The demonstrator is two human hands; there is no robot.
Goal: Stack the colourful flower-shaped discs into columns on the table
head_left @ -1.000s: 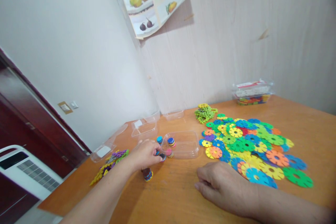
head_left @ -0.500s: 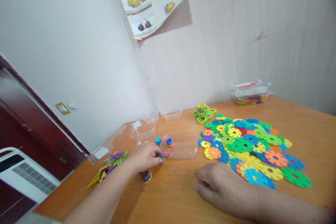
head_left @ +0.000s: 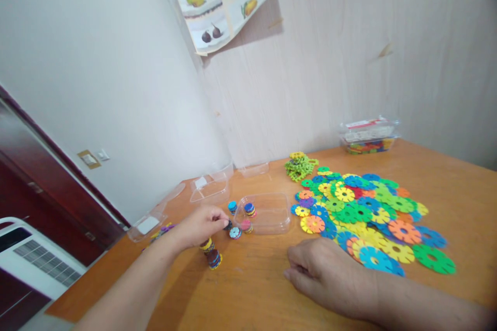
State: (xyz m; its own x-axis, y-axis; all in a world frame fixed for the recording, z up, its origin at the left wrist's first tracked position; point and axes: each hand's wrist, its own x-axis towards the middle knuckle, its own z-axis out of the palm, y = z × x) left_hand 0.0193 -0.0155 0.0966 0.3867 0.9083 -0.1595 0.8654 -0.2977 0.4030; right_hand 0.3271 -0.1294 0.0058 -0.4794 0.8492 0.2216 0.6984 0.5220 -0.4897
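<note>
My left hand (head_left: 205, 226) is closed in a pinch on a small black disc (head_left: 228, 224), held just beside a light blue notched disc (head_left: 235, 232) that tops a short stack. Below that hand, a tall stack of small discs (head_left: 214, 258) stands on the table, its upper part partly hidden by the wrist. Further short stacks are close by: a light blue one (head_left: 232, 207), a dark blue one (head_left: 249, 209) and a pink-topped one (head_left: 246, 225). My right hand (head_left: 326, 276) rests on the table with fingers curled, nothing showing in them.
A large pile of colourful notched discs (head_left: 361, 212) covers the right side. A green lattice-piece stack (head_left: 300, 166) and a lidded clear box (head_left: 368, 137) stand behind. A clear tray (head_left: 277, 227) and clear containers (head_left: 209, 194) are near the middle and left. Purple lattice pieces (head_left: 165, 228) lie left.
My left hand has moved slightly left and up with the black disc, uncovering the light blue disc on the short stack. My right hand stays in place.
</note>
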